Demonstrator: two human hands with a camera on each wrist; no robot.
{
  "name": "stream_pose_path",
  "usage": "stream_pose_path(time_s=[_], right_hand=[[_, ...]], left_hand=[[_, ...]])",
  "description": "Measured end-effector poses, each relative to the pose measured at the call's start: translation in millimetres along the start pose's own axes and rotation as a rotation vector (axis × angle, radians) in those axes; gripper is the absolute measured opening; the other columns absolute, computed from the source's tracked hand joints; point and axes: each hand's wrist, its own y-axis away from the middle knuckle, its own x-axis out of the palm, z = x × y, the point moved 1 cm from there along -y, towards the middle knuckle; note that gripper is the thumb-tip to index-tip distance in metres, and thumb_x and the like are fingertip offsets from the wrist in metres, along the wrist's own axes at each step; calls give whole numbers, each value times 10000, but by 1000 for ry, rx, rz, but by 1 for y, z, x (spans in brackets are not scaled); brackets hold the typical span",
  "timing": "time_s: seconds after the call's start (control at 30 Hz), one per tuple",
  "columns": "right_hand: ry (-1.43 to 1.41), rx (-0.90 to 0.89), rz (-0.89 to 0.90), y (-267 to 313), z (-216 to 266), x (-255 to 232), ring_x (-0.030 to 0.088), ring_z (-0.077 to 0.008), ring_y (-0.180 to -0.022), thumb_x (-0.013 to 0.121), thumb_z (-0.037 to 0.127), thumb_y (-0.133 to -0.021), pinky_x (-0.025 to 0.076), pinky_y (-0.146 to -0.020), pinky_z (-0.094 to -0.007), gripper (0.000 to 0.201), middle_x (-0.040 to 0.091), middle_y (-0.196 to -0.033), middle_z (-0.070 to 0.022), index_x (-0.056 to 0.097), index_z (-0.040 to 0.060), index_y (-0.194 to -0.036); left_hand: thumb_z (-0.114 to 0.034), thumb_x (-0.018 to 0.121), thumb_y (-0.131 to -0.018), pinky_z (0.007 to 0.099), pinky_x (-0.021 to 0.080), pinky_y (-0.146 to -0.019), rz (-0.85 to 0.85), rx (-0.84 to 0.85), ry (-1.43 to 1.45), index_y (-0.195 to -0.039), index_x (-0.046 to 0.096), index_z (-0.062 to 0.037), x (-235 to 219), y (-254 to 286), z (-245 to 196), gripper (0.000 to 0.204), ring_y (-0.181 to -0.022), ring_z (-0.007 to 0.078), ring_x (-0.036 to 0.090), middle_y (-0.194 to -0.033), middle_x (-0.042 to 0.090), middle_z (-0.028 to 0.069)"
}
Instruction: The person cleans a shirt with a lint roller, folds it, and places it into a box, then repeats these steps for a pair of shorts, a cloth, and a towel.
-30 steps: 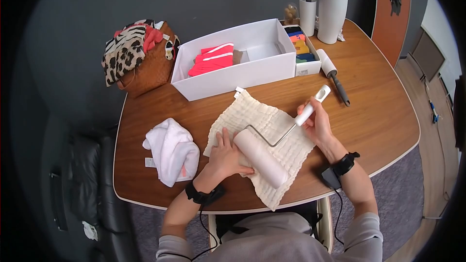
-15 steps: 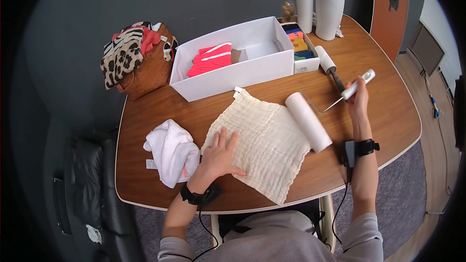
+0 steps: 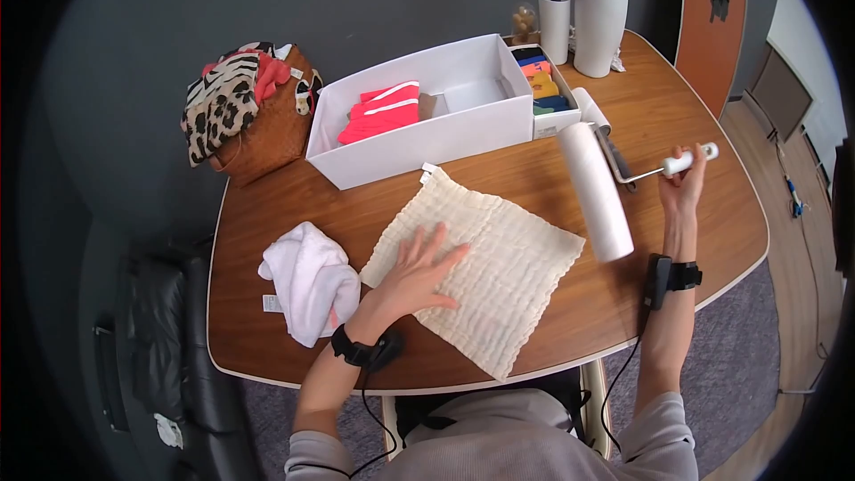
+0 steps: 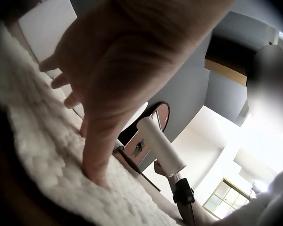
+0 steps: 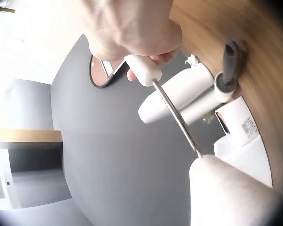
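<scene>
A cream quilted cloth (image 3: 512, 263) lies spread flat on the wooden table (image 3: 712, 223). My left hand (image 3: 411, 272) is on its left part, fingers spread; the thumb (image 4: 95, 167) touches the fabric in the left wrist view. My right hand (image 3: 683, 187) grips the white handle (image 3: 693, 158) of a lint roller, whose white roll (image 3: 597, 196) is raised to the right of the cloth. In the right wrist view a bent metal rod (image 5: 177, 115) joins handle and roll.
A white box (image 3: 427, 147) with folded red clothing stands behind the cloth, beside a smaller box (image 3: 545, 127) of folded fabrics. A second lint roller (image 3: 590, 109) lies at right, partly hidden. A white towel (image 3: 307, 281) is at left, a brown clothes-filled basket (image 3: 267, 138) behind it.
My right hand has lifted the lint roller off the cloth and carried it to the right. My left hand stays on the cloth, and has shifted slightly toward its middle.
</scene>
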Motion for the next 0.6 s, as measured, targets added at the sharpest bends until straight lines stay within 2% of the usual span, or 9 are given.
stream_pose_path(time_s=[0.03, 0.13, 0.23, 0.3, 0.33, 0.4, 0.43, 0.53, 0.6], right_hand=[[9, 31, 36, 1, -7, 2, 401, -90, -482, 471, 320, -873, 339, -425, -220, 217, 494, -610, -29, 459, 115, -803], [73, 114, 82, 19, -32, 23, 411, -103, -486, 463, 313, -877, 356, -429, -232, 217, 491, -604, -29, 449, 107, -810], [173, 199, 123, 46, -46, 47, 429, -106, -491, 440, 331, -885, 382, -445, -234, 240, 494, -598, -29, 438, 98, -825], [216, 272, 95, 61, -52, 58, 397, -85, -462, 426, 321, -893, 360, -431, -224, 234, 502, -601, -35, 438, 96, -829], [187, 312, 147, 67, -57, 58, 373, -74, -446, 419, 314, -898, 344, -423, -219, 230, 512, -611, -40, 437, 95, -830], [116, 384, 192, 81, -68, 62, 312, -56, -413, 400, 300, -910, 303, -410, -202, 226, 546, -647, -60, 433, 92, -828], [133, 416, 150, 90, -72, 67, 323, -66, -423, 391, 295, -913, 326, -436, -206, 228, 565, -673, -76, 431, 87, -830], [137, 510, 185, 108, -84, 76, 346, -85, -453, 361, 279, -920, 368, -500, -234, 230, 581, -707, -95, 422, 72, -840], [218, 531, 228, 111, -94, 70, 346, -84, -456, 356, 270, -919, 371, -507, -233, 225, 584, -711, -94, 418, 68, -841]], left_hand=[[-510, 678, -630, 478, 234, -1009, 67, -69, 3, -1351, 253, -240, -2, -2, -4, 879, -1234, 493, 176, -1406, 64, 241], [-548, 656, -632, 494, 299, -961, -14, -184, -9, -1344, 260, -273, 5, -3, -15, 860, -1184, 530, 228, -1357, 173, 262], [-568, 605, -673, 491, 361, -894, 81, -335, 60, -1333, 286, -274, -9, -5, -45, 790, -1125, 506, 318, -1226, 331, 256], [-571, 572, -701, 469, 384, -863, 85, -339, 97, -1324, 308, -246, -22, -6, -52, 751, -1088, 457, 369, -1131, 389, 233], [-573, 555, -714, 458, 396, -847, 85, -340, 115, -1319, 319, -232, -27, -9, -53, 734, -1070, 432, 394, -1084, 418, 221], [-520, 567, -732, 431, 398, -854, 104, -343, 88, -1318, 319, -170, -33, -10, -46, 726, -1078, 397, 404, -1069, 433, 212], [-493, 573, -741, 417, 398, -858, 113, -344, 71, -1318, 320, -140, -35, -8, -41, 722, -1082, 379, 408, -1061, 441, 207], [-439, 639, -695, 401, 347, -935, 30, -302, 39, -1301, 308, -30, -27, 3, -10, 803, -1171, 370, 346, -1178, 395, 241], [-448, 685, -633, 401, 315, -975, -42, -178, -53, -1288, 308, 3, -12, 14, 10, 880, -1217, 373, 296, -1282, 303, 246]])
